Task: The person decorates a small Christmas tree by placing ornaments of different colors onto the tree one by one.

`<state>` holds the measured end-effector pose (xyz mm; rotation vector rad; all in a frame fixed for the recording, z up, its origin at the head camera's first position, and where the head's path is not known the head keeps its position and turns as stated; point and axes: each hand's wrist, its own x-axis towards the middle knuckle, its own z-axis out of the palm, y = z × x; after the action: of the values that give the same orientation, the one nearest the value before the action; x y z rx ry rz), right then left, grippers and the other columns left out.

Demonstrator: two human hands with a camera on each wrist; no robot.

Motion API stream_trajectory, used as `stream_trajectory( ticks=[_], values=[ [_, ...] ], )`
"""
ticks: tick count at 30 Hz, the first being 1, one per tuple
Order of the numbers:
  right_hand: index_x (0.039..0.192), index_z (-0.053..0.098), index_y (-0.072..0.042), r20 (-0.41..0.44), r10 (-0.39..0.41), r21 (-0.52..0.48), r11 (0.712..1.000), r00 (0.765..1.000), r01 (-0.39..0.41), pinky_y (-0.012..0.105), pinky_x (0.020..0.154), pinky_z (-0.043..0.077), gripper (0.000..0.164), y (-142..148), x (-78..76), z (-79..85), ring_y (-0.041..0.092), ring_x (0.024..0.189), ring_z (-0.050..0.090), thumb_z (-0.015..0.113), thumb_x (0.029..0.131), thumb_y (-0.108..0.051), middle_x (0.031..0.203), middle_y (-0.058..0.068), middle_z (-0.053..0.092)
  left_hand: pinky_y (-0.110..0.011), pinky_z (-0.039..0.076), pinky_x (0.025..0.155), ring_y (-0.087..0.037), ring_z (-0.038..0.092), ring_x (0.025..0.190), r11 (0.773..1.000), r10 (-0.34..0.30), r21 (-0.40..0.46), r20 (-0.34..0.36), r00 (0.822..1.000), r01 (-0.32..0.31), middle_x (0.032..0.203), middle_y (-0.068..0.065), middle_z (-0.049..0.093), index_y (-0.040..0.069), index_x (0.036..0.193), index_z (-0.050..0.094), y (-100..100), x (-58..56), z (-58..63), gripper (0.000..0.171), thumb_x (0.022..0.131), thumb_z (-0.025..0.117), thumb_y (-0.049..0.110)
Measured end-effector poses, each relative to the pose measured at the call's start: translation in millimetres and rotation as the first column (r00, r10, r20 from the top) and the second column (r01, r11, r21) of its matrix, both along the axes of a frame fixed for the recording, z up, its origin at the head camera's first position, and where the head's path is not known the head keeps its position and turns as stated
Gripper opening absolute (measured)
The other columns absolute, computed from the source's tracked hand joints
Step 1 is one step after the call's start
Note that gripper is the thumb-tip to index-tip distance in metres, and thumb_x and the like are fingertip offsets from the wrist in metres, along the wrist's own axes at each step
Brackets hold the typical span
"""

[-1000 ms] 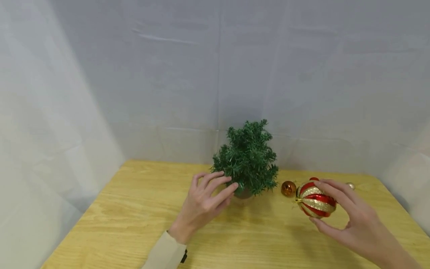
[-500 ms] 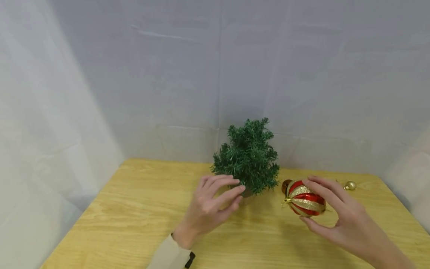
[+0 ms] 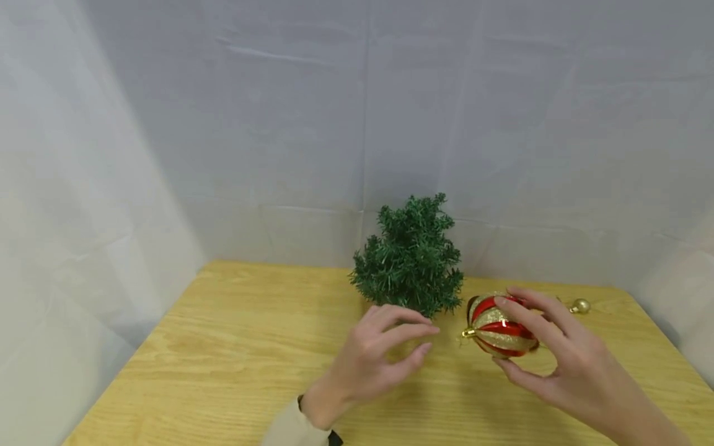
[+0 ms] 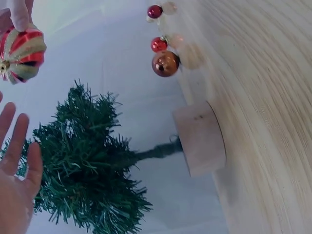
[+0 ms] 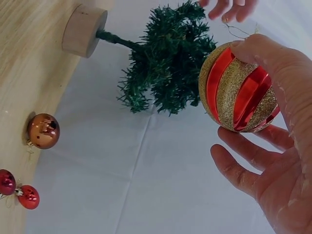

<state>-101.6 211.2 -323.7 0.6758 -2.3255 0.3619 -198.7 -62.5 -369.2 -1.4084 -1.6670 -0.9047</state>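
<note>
Holding striped ornament (image 3: 501, 326), right hand (image 3: 549, 359) beside tree (image 3: 409, 257)

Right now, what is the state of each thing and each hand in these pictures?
Striped ornament: held off the table, cap pointing left.
Right hand: grips the striped ornament.
Left hand: open, holds nothing, near the small tree.
Small tree: upright on its wooden base, undecorated.
Copper ball: lying on the table.
Two red balls: lying on the table.

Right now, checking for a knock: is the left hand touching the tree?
Apart: the left wrist view shows the left hand open, backdrop visible between its fingers and the tree.
</note>
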Motion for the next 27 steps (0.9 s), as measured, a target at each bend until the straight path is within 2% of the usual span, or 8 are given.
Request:
stream_trajectory(
  ticks=[3,9,14,18,23,27],
  values=[
    [0.138,0.064,-0.010,-0.051,0.015,0.015,1.000,0.999,-0.015,0.005,0.084,0.051,0.073,-3.5,-0.6,2.7,0.022,0.106,0.065,0.048,0.094,-0.066,0.134,0.015,0.062,-0.021,0.050,0.094,-0.010,0.068,0.101,1.000,-0.001,-0.015,0.038,0.999,0.002,0.111,-0.001,0.074,0.012,0.110,0.076,2.6,3.3,0.5,0.019,0.092,0.072,0.018],
    [0.134,0.067,-0.010,-0.165,0.082,0.039,0.996,0.983,-0.077,0.008,0.082,0.053,0.064,-10.9,-5.6,5.8,0.022,0.105,0.065,0.050,0.097,-0.059,0.130,0.016,0.065,-0.024,0.050,0.096,-0.010,0.067,0.106,0.999,0.031,-0.030,0.105,0.994,-0.028,0.116,0.001,0.073,0.015,0.112,0.076,6.4,9.7,2.2,0.023,0.092,0.073,0.026],
    [0.133,0.068,-0.012,-0.173,0.077,0.076,0.995,0.982,-0.064,0.010,0.085,0.054,0.062,-15.1,-6.4,5.5,0.024,0.106,0.065,0.047,0.099,-0.059,0.130,0.015,0.065,-0.027,0.048,0.100,-0.010,0.064,0.115,0.995,0.071,-0.082,0.186,0.980,-0.057,0.127,0.002,0.068,0.019,0.121,0.073,7.5,14.1,2.2,0.035,0.090,0.077,0.035],
    [0.134,0.068,-0.013,-0.177,0.075,0.090,0.994,0.981,-0.060,0.011,0.092,0.050,0.060,-17.6,-6.0,5.6,0.025,0.106,0.065,0.045,0.100,-0.058,0.133,0.015,0.064,-0.028,0.048,0.101,-0.010,0.062,0.117,0.992,0.092,-0.106,0.192,0.977,-0.072,0.129,0.003,0.067,0.019,0.120,0.073,8.6,15.8,2.4,0.037,0.088,0.078,0.037],
    [0.134,0.068,-0.013,-0.142,0.069,0.087,0.995,0.987,-0.057,0.010,0.103,0.043,0.060,-19.1,-3.5,4.9,0.027,0.108,0.064,0.045,0.100,-0.057,0.135,0.017,0.062,-0.028,0.048,0.099,-0.010,0.062,0.118,0.991,0.098,-0.106,0.205,0.974,-0.077,0.130,0.002,0.067,0.018,0.111,0.075,9.8,17.3,2.2,0.029,0.088,0.079,0.033],
    [0.135,0.067,-0.014,-0.143,0.061,0.094,0.994,0.988,-0.048,0.012,0.098,0.047,0.061,-19.5,-3.2,4.4,0.025,0.107,0.065,0.044,0.100,-0.058,0.135,0.016,0.062,-0.028,0.048,0.098,-0.011,0.063,0.118,0.992,0.103,-0.091,0.196,0.975,-0.087,0.128,0.001,0.068,0.017,0.102,0.076,10.7,17.6,1.9,0.019,0.088,0.079,0.029]
  ],
)
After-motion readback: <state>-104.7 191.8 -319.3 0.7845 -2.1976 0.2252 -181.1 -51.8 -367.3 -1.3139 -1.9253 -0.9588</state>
